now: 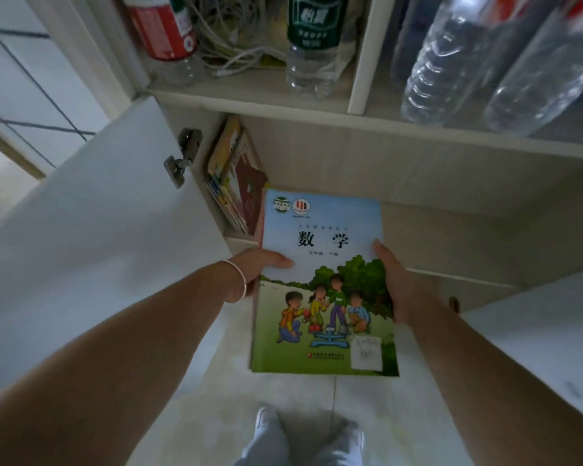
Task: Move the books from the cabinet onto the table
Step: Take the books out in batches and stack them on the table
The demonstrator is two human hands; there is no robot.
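You grip a small stack of books topped by a glossy blue-and-green paperback maths textbook (323, 280), left hand (266, 264) and right hand (392, 284) clamped on its opposite edges, just near of the pale wooden cabinet's lower shelf (451, 237). More colourful books (233, 183) lean at the shelf's far left. Squeezed only at the sides, the lower books could slide out if you tilt the stack.

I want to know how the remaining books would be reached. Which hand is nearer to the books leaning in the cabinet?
Left. The left hand grips the held book's left edge, just below the leaning books. The right hand is on its far edge.
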